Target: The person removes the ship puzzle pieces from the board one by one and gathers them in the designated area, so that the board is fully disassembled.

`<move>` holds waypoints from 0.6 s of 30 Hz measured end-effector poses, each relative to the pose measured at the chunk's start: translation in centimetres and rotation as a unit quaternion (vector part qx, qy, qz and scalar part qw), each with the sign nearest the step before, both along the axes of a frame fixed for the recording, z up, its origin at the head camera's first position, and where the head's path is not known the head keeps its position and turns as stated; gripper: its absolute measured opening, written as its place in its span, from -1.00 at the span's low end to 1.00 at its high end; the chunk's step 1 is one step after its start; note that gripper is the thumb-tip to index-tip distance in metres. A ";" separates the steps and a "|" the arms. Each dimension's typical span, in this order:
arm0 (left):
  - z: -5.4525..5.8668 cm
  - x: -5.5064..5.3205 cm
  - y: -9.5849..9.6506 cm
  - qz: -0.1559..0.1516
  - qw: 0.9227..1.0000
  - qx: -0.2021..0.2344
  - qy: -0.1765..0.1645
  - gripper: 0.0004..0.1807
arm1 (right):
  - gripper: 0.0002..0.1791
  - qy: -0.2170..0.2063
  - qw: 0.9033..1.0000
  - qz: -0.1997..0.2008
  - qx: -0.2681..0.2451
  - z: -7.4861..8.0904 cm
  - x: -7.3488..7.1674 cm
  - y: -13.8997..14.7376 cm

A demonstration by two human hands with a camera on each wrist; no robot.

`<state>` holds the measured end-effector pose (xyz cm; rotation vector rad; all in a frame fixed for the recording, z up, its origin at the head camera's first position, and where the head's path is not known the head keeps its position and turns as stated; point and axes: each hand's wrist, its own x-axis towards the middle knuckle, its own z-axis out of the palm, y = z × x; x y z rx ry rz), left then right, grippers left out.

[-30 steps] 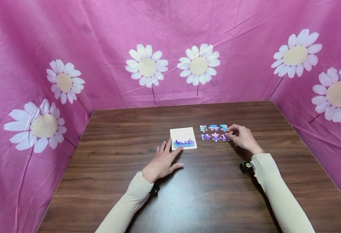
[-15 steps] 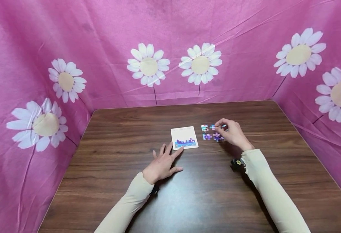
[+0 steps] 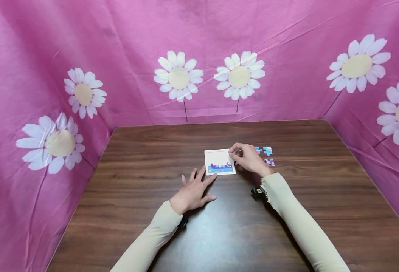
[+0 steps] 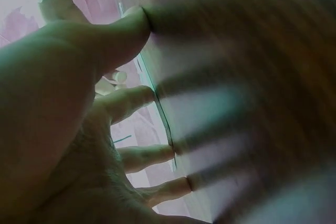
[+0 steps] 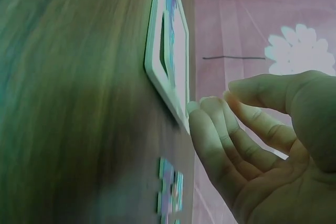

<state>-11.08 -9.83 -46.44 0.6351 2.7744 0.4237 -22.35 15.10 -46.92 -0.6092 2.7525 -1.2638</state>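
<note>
A white square puzzle tray [image 3: 218, 155] lies on the table, with a blue and purple picture strip [image 3: 220, 167] along its near side. My left hand [image 3: 190, 192] rests with spread fingers at the tray's near left corner; in the left wrist view its fingertips [image 4: 144, 95] meet the surface. At the tray's right edge is my right hand [image 3: 250, 158], fingers loosely bent. The right wrist view shows a gap between thumb [image 5: 257, 90] and forefinger [image 5: 205, 129], with nothing visible in it. Colourful jigsaw pieces [image 3: 267, 151] lie right of the tray, some hidden behind that hand.
The brown wooden table [image 3: 199, 138] carries the tray and pieces on its far half. A pink curtain [image 3: 131, 87] with white daisies surrounds its back and sides.
My right hand has moved left from the jigsaw pieces to the tray's right edge, and now covers the left pieces. My left hand stays by the tray.
</note>
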 end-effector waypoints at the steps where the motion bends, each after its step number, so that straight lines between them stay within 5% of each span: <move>1: 0.0 0.0 0.0 -0.001 1.000 -0.002 -0.001 -0.19 | -0.87 0.006 1.000 -0.001 0.007 0.0 0.0 -0.2; 18: -0.2 -0.3 0.0 -0.002 1.000 -0.011 -0.001 -0.19 | -0.84 -0.021 0.998 0.051 0.011 -0.5 0.4 -3.1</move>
